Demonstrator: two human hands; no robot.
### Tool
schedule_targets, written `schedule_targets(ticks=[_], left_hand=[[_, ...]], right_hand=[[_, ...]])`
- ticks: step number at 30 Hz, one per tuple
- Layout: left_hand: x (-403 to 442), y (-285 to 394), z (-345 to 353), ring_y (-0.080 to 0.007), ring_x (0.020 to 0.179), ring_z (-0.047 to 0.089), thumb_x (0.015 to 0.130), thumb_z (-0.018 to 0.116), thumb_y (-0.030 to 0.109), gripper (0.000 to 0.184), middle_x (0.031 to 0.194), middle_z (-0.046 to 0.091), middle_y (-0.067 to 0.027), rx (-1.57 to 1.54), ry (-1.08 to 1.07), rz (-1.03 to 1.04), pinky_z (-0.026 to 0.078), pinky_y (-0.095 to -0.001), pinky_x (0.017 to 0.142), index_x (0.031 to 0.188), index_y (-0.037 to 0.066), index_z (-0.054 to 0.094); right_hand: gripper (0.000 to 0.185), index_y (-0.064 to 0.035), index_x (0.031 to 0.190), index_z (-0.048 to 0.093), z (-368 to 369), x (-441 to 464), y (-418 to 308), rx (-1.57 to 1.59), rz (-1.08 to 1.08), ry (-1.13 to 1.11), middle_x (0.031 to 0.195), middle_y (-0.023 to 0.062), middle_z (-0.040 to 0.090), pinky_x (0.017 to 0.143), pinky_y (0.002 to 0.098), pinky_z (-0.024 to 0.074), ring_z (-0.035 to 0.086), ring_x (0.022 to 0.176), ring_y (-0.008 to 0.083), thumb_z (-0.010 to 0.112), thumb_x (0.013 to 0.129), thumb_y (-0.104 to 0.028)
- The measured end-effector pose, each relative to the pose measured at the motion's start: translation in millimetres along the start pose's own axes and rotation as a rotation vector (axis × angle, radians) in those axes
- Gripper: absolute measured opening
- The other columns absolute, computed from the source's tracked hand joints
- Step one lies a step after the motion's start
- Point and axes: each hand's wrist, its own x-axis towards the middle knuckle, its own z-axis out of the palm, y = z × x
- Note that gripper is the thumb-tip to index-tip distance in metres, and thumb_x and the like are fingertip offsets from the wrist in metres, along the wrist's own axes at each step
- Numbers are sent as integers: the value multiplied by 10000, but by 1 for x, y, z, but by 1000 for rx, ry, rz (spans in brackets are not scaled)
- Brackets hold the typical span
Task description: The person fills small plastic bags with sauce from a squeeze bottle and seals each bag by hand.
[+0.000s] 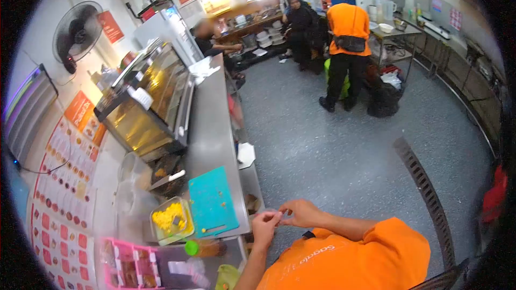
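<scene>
My left hand (266,225) and my right hand (301,213) meet in front of the orange shirt, at the counter's right edge. Their fingers are bent and pinched together. Whatever lies between the fingertips is too small to name. Left of my hands, a turquoise cutting board (214,204) with crumbs lies on the metal counter (209,129). Beside the board stands a clear container (185,231) of yellow food. A jar with a green lid (192,247) lies below the board.
A glass display case (156,102) stands on the counter, with a knife (167,179) near it. A pink tray (129,268) is at the lower left. A person in orange (349,32) stands across the floor beside a black bag (384,99); other people sit at the back.
</scene>
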Motion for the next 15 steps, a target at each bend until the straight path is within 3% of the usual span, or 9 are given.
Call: schedule_targets(ticks=[2, 4, 6, 7, 10, 12, 13, 15], left_hand=[[28, 15, 50, -101, 680, 608, 833, 729, 133, 149, 783, 682, -60, -61, -59, 7, 478, -232, 611, 829, -9, 687], [46, 27, 87, -83, 693, 605, 820, 743, 145, 154, 760, 686, -42, 169, -170, 108, 473, -230, 615, 819, -2, 698], [62, 24, 116, -75, 694, 602, 811, 751, 153, 163, 753, 689, -39, 210, -217, 85, 481, -236, 628, 823, -2, 701], [68, 29, 130, -82, 699, 609, 804, 753, 132, 150, 775, 690, -41, 198, -268, 110, 488, -237, 632, 822, -7, 699], [83, 34, 165, -96, 713, 616, 827, 722, 104, 110, 776, 680, -44, 154, -362, 86, 498, -251, 641, 848, 4, 682], [86, 35, 174, -193, 696, 648, 885, 642, 128, 114, 761, 665, -102, 419, -392, 415, 504, -311, 632, 879, 15, 657], [87, 30, 176, -193, 696, 648, 885, 642, 128, 114, 761, 665, -102, 418, -401, 405, 504, -311, 632, 879, 15, 657], [90, 20, 177, -325, 726, 643, 928, 564, 174, 171, 776, 635, -172, 694, -425, 576, 497, -387, 633, 895, 23, 637]], right_hand=[[339, -64, 1022, 684, -27, -7, 36, -9, 45, 70, 915, 133, 704, 752, 375, 527, 679, 840, 292, 745, 777, -290], [362, -56, 1052, 683, -46, -23, 60, 26, 111, 150, 922, 137, 709, 752, 346, 531, 694, 827, 261, 747, 794, -300], [304, -55, 1049, 690, -83, -32, 79, 304, 150, 181, 917, 135, 718, 752, 328, 535, 700, 839, 222, 714, 835, -270], [304, -55, 1049, 690, -94, -39, 90, 298, 162, 199, 917, 135, 718, 752, 328, 535, 700, 839, 222, 714, 835, -270], [248, -57, 1043, 691, -127, -51, 112, 501, 283, 96, 931, 133, 719, 741, 326, 539, 699, 849, 196, 674, 872, -235], [267, -28, 1039, 683, -133, -54, 114, 526, 272, 162, 892, 150, 715, 728, 367, 535, 703, 822, 264, 612, 881, -231], [267, -28, 1039, 683, -133, -53, 115, 532, 284, 164, 892, 150, 715, 728, 367, 535, 703, 822, 264, 612, 881, -231], [275, -9, 1037, 675, -136, -45, 117, -119, 182, 152, 887, 182, 701, 737, 409, 531, 687, 805, 340, 568, 886, -213]])
